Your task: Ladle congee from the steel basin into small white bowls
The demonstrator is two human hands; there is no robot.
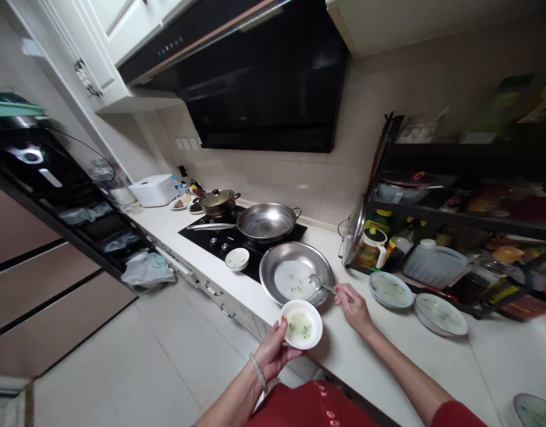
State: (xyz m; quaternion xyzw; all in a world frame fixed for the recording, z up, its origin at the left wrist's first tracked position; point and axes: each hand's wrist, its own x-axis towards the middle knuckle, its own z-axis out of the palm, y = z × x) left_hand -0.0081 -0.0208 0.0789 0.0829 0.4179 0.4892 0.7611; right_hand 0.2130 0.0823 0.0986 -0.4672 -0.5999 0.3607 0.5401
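My left hand [273,351] holds a white bowl [300,324] of pale soup with green bits, thumb over its rim. My right hand [353,307] grips the handle of a metal ladle [316,281], whose head is inside a wide steel basin [266,267]. Cloudy soup with dark bits lies in the bottom of the basin. The white bowl is in front of the basin, near the counter's edge. A smaller bowl [237,259] with pale liquid stands left of the basin, by the stove.
On the black stove [188,235] are a steel wok [268,221] and a lidded pot [218,203]. Filled bowls [390,290] [440,314] stand at right, before a dark rack [477,214] of bottles. Another bowl [536,410] sits at lower right.
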